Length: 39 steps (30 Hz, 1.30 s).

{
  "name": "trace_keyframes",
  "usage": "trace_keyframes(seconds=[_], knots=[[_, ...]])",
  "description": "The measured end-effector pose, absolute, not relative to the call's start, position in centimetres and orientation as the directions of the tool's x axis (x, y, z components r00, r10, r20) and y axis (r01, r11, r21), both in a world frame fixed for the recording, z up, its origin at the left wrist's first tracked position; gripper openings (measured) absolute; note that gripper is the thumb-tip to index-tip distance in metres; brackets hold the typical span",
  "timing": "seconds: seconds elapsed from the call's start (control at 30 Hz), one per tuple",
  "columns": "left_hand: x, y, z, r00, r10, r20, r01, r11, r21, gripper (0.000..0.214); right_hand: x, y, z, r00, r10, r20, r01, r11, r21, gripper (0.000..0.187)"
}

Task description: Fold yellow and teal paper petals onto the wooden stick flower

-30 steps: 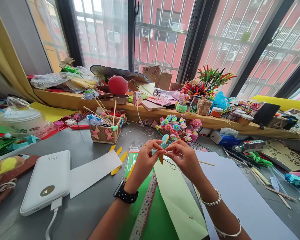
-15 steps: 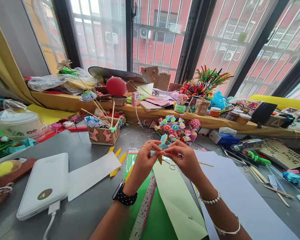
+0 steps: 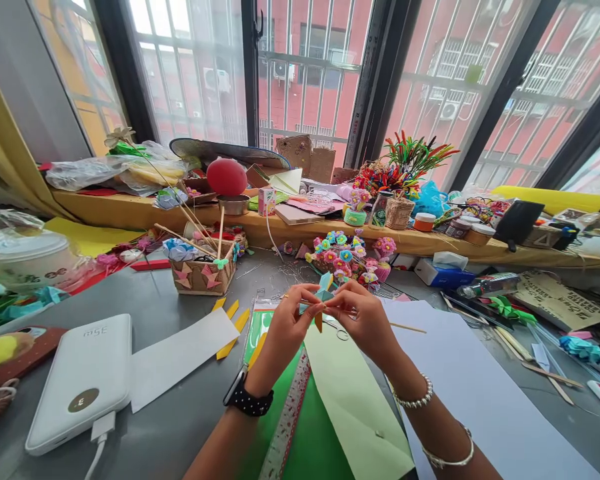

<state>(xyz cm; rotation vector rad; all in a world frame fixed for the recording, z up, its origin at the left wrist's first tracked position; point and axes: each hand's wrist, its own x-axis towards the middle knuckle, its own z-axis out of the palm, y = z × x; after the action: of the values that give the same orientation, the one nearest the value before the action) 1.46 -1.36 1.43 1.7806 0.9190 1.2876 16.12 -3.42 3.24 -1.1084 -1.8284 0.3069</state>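
Both hands meet above the table, pinching a small folded paper piece [image 3: 324, 293] in light blue and yellow. My left hand [image 3: 296, 317], with a dark dotted watch strap at the wrist, grips its left side. My right hand [image 3: 361, 317] pinches the other side, fingertips close to the left ones, which partly hide the fold. Below lie a pale green paper strip [image 3: 355, 393], a patterned ruler [image 3: 289, 420] and a green sheet in a clear sleeve [image 3: 325, 440]. Folded yellow paper strips [image 3: 235, 327] rest to the left, partly under a white paper [image 3: 180, 363].
A white power bank [image 3: 83, 380] with a cable lies at the left. Behind it stands a cardboard box [image 3: 205, 277] with sticks. Crocheted flowers [image 3: 347, 257] sit beyond my hands. White sheets [image 3: 460, 373] cover the right, near scissors [image 3: 341, 333] and a plastic bottle [image 3: 490, 285].
The view has shifted slightly, so the surroundings sit a little further left. My fingers have shifted slightly on the folded paper, and more of its blue part shows.
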Motion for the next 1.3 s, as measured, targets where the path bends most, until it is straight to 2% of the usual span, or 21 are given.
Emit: trace_keyframes(seconds=[0.17, 0.33, 0.43, 0.53, 0.73, 0.97, 1.3], knots=[[1.43, -1.41, 1.44, 0.227, 0.89, 0.396, 0.067, -0.42, 0.905, 0.013, 15.94, -3.49, 3.17, -0.142, 0.767, 0.626, 0.576, 0.579, -0.577, 0.006], [1.23, -1.22, 1.58, 0.294, 0.901, 0.32, -0.158, -0.284, 0.946, 0.038, 15.91, -3.45, 3.32, -0.118, 0.727, 0.677, 0.611, 0.59, -0.527, 0.005], [1.16, -1.2, 1.75, 0.328, 0.913, 0.244, -0.186, -0.191, 0.964, 0.046, 15.83, -3.41, 3.27, -0.114, 0.723, 0.681, 0.621, 0.587, -0.519, 0.006], [1.2, -1.27, 1.78, 0.354, 0.913, 0.203, -0.156, -0.156, 0.975, 0.04, 15.76, -3.38, 3.17, -0.121, 0.723, 0.68, 0.63, 0.586, -0.51, 0.006], [1.3, -1.35, 1.57, 0.337, 0.916, 0.217, -0.105, -0.192, 0.976, 0.037, 15.81, -3.36, 3.08, -0.142, 0.725, 0.674, 0.647, 0.583, -0.491, 0.006], [1.41, -1.41, 1.46, 0.333, 0.909, 0.25, -0.13, -0.218, 0.967, 0.032, 15.8, -3.42, 3.14, -0.167, 0.723, 0.67, 0.679, 0.577, -0.454, 0.006], [1.31, -1.77, 2.34, 0.355, 0.912, 0.206, -0.192, -0.145, 0.971, 0.033, 15.51, -3.46, 2.75, -0.162, 0.682, 0.713, 0.671, 0.606, -0.427, 0.01]])
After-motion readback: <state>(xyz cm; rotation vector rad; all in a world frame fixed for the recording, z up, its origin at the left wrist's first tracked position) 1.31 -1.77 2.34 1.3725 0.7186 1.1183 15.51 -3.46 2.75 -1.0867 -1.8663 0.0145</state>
